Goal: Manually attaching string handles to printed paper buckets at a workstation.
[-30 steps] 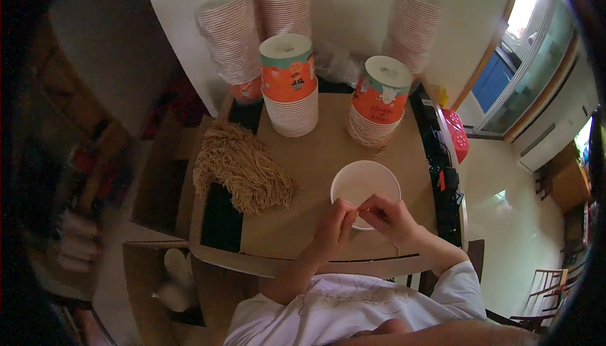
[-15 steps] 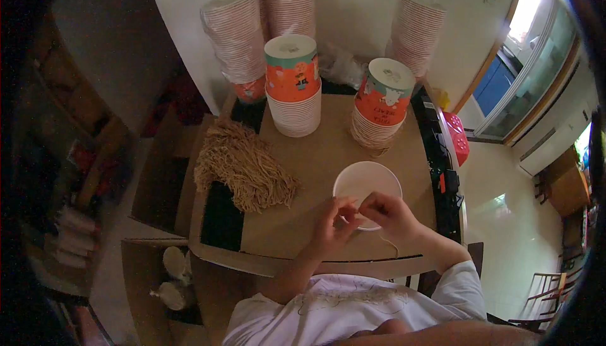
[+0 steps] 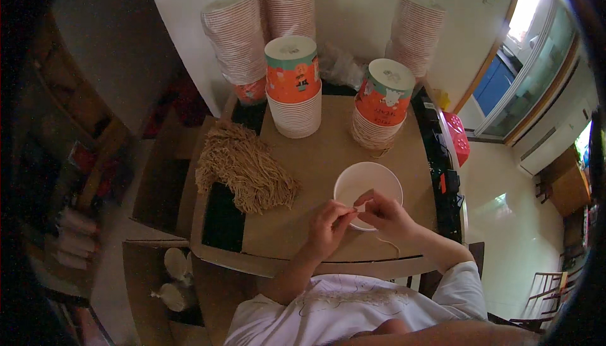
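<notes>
A white paper tub [image 3: 379, 178] stands mouth up near the front of the cardboard-topped table. Over its near rim my left hand [image 3: 329, 225] and my right hand [image 3: 386, 213] meet, both with thumb and fingers pinched together. What lies between the fingertips is too small to make out. A piece of tan string [image 3: 391, 245] curves out on the cardboard below my right wrist. To the left lies a thick bundle of tan strings [image 3: 246, 166]. Behind are a stack of upside-down orange and green paper tubs [image 3: 293, 84] and a second such stack [image 3: 384, 100] with tan string round its lower part.
Plastic-wrapped tub stacks [image 3: 233, 40] line the wall, with another wrapped stack [image 3: 416, 33] at the right. Dark items [image 3: 447, 182] lie along the table's right edge, beside a red stool [image 3: 456, 136]. An open carton [image 3: 154, 270] holding white tubs sits at the lower left.
My left hand's fingers have closed into a tighter pinch, and my fingertips have shifted slightly over the tub's rim. The tub and stacks stay in place.
</notes>
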Tool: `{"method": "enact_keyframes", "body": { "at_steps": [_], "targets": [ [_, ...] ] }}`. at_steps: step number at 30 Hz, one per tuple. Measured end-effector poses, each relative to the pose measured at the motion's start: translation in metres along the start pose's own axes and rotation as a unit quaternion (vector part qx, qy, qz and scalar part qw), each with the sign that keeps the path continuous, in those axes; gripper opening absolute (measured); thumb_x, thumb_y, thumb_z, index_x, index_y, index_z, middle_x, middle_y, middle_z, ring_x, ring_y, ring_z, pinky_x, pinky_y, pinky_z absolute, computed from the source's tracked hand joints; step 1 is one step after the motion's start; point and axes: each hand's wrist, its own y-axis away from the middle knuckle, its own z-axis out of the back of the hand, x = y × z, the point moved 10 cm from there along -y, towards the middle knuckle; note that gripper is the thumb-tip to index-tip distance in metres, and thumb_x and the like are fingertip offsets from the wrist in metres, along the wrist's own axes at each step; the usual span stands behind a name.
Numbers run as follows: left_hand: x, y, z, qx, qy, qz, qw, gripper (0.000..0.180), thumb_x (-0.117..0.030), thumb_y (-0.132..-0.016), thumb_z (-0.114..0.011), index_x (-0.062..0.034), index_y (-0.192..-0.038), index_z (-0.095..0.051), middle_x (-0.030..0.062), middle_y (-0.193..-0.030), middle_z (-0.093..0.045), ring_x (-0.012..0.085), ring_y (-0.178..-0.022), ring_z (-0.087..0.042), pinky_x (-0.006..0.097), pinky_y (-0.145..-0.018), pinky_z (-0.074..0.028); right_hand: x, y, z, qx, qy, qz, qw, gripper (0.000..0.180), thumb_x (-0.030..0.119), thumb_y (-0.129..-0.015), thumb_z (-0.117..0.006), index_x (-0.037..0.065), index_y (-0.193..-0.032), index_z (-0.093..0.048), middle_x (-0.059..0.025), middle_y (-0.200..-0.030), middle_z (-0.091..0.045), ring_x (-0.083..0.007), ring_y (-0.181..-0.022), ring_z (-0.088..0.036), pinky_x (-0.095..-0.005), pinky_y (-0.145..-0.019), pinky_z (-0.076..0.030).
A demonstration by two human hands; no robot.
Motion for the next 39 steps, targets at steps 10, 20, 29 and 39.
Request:
{"method": "enact_keyframes", "body": {
  "at_steps": [10, 20, 29, 39],
  "targets": [
    [0.002, 0.0, 0.005, -0.052, -0.062, -0.047, 0.996, 0.008, -0.006, -0.078, -0.06, -0.0046, -0.08, -0.052, 0.0093, -0.072, -0.051, 0.0241, -0.063, -0.053, 0.032, -0.051, -0.042, 0.015, -0.001, -0.001, -0.047, 0.126, 0.091, 0.987, 0.006, 0.001, -0.08, -0.056, 0.002, -0.086, -0.054, 0.0021, -0.061, -0.047, -0.0026, -0.054, -0.042, -0.0186, -0.047, -0.034],
    [0.004, -0.001, -0.003, -0.029, -0.069, -0.036, 0.997, 0.005, -0.005, -0.081, -0.052, -0.0041, -0.079, -0.048, 0.0129, -0.072, -0.048, 0.0302, -0.064, -0.049, 0.038, -0.055, -0.038, 0.032, 0.001, -0.003, -0.073, 0.182, 0.132, 0.972, 0.007, 0.003, -0.08, -0.058, 0.001, -0.085, -0.054, -0.0011, -0.06, -0.051, -0.0042, -0.054, -0.046, -0.02, -0.048, -0.038],
    [0.05, 0.007, -0.001, -0.031, -0.004, 0.087, 0.996, 0.008, -0.009, -0.083, -0.053, -0.0022, -0.079, -0.051, 0.0105, -0.076, -0.052, 0.0221, -0.065, -0.051, 0.032, -0.056, -0.039, 0.01, -0.021, 0.006, -0.069, 0.166, 0.071, 0.981, 0.005, 0.009, -0.078, -0.06, 0.005, -0.079, -0.057, 0.0007, -0.055, -0.044, -0.0053, -0.05, -0.036, -0.0216, -0.045, -0.032],
    [0.117, 0.011, 0.007, -0.036, -0.081, 0.077, 0.993, 0.021, 0.0, -0.079, -0.055, -0.0026, -0.1, -0.058, 0.0093, -0.091, -0.056, 0.0172, -0.079, -0.058, 0.026, -0.066, -0.046, -0.058, -0.069, 0.019, -0.045, 0.192, 0.017, 0.98, 0.015, 0.015, -0.076, -0.062, 0.002, -0.082, -0.059, -0.0031, -0.066, -0.055, -0.0085, -0.061, -0.049, -0.0256, -0.056, -0.043]
  ]
}}
